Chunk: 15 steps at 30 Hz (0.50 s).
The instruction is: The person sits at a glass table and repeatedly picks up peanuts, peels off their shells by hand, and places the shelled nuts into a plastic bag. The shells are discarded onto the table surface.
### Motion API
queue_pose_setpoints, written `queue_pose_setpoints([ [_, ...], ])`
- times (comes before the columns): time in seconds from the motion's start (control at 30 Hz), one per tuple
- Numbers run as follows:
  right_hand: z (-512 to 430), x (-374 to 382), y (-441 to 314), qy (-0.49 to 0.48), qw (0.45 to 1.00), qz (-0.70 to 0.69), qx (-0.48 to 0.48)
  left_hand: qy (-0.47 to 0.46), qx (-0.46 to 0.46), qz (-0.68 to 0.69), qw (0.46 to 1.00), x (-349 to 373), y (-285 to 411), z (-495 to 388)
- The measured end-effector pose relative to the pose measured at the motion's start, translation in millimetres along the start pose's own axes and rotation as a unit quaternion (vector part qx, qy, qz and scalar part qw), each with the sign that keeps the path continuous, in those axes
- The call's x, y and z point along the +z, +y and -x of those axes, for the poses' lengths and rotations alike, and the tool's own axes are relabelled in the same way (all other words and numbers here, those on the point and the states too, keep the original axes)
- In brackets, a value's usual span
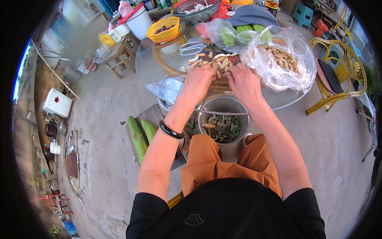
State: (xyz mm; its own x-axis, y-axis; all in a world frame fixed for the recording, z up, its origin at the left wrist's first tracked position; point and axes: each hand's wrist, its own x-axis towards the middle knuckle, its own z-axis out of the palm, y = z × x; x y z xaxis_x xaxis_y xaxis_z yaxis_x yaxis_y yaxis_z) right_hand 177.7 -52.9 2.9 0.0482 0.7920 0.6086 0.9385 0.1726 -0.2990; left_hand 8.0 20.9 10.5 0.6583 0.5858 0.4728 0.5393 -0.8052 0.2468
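Note:
A pile of unshelled peanuts (223, 63) lies spread on the round glass tabletop (283, 103), partly over something dark red. At its left near side is my left hand (200, 76), with fingers curled down among the peanuts. Across a small gap, my right hand (245, 79) bends its fingers toward the same pile. The fingertips of both hands are mostly hidden, so I cannot tell whether they pinch a peanut. A clear plastic bag (277, 80) with more peanuts (285, 61) rests right of my right hand. Grey-handled scissors (192, 47) lie beyond my left hand.
A bucket (245, 131) with plant scraps and a wooden-handled tool stands below the table edge. Two green gourds (138, 139) lie on a dark board (153, 112) at left. Behind are a yellow basket (163, 29) and a grey cap (253, 15). A rattan chair (343, 70) stands right.

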Motion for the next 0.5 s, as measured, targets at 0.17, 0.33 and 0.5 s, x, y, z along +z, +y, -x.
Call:
queue_pose_setpoints([
  [0.17, -0.7, 1.1, 4.2, -0.032, 0.999, 0.001, -0.025, 0.002, 0.013, -0.042, 0.999, -6.7, 22.7, 23.1],
  [0.33, -4.0, 2.9, 2.9, -0.027, 1.0, -0.015, 0.004, 0.06, -0.045, -0.01, 0.997, -4.8, 30.3, 42.2],
  [0.5, -3.7, -0.2, 1.2, 0.018, 0.996, -0.076, 0.045, 0.116, -0.148, 0.008, 0.982, -0.1, 25.5, 43.7],
])
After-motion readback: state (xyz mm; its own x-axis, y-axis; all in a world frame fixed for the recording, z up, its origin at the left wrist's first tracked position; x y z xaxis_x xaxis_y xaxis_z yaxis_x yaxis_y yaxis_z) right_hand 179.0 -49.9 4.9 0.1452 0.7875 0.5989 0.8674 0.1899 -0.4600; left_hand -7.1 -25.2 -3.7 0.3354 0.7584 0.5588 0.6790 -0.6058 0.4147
